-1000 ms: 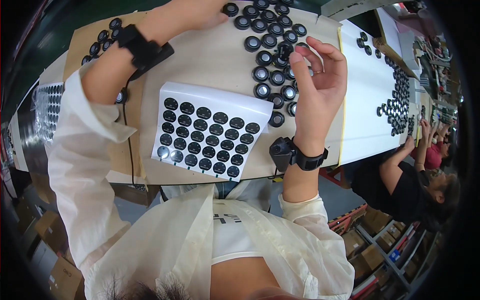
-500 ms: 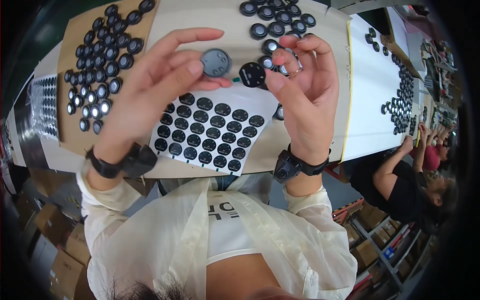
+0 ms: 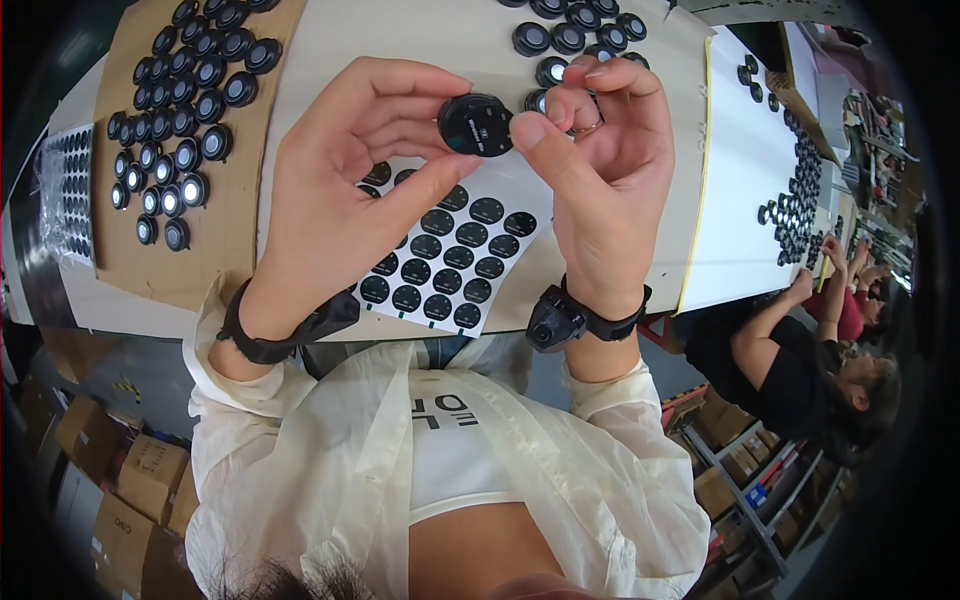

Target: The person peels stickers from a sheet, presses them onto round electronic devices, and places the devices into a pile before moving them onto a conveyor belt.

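My left hand (image 3: pixel 335 170) holds the grey round cap by its rim, between the thumb and the fingers. A black round label (image 3: pixel 478 127) with small pale print lies over the cap's face and covers most of it. From the other side my right hand (image 3: pixel 615 185) reaches in, its thumb tip against the label's right edge and the index finger curled behind. Whether the label is pressed down all over cannot be seen. Below both hands lies a white sheet (image 3: pixel 512 264) with rows of black round labels, partly hidden by my left hand.
Many black round pieces with pale centres (image 3: pixel 185 120) stand on a brown cardboard (image 3: pixel 235 200) at the left. More black pieces (image 3: pixel 568 38) stand at the far middle. A wrapped label sheet (image 3: pixel 75 190) lies far left. At right are a white board (image 3: pixel 735 200) and a co-worker (image 3: pixel 780 345).
My right hand has brought the black label onto the grey cap. My left hand has moved right and turned, so the cap's face is now covered. The sheet's left part is more hidden.
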A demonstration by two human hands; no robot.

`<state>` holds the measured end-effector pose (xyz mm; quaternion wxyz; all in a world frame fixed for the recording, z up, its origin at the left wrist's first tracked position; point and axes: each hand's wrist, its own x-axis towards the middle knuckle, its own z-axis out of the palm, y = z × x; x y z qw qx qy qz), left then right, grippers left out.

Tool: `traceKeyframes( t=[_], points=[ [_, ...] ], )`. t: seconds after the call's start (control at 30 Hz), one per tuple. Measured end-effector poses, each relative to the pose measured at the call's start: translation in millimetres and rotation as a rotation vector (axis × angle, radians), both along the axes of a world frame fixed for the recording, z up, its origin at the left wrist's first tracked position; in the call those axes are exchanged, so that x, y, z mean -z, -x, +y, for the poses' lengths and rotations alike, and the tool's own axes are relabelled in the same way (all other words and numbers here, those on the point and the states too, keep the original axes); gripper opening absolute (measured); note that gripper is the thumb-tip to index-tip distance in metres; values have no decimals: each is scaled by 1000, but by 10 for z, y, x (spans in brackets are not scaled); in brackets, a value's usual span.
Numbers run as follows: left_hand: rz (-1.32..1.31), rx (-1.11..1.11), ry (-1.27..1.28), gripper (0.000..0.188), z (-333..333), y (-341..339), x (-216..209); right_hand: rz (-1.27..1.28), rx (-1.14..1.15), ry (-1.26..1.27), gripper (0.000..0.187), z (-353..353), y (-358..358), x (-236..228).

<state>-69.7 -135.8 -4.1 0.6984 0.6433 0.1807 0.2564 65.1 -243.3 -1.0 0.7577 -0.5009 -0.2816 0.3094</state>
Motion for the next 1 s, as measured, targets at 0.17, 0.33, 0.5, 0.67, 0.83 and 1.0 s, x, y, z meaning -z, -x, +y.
traceKeyframes(
  t=[0.17, 0.33, 0.5, 0.67, 0.83, 1.0],
  points=[
    [49, 2, 38, 39, -8, -2, -61, -56, 4, -10, 46, 12, 2, 35],
    [78, 13, 44, 41, -1, 7, -75, -28, 18, -32, 44, 32, -18, 46],
    [63, 6, 42, 41, 1, 15, -60, -54, 35, -10, 42, 43, -5, 64],
    [53, 0, -1, 39, 7, 20, -30, -130, 42, 43, 41, 44, -1, 51],
    [65, -28, -40, 35, 3, 13, -17, -236, 43, 76, 40, 53, -17, 52],
    [38, -40, 15, 29, 0, 13, -15, -270, 49, 137, 39, 37, -13, 37]
  ],
)
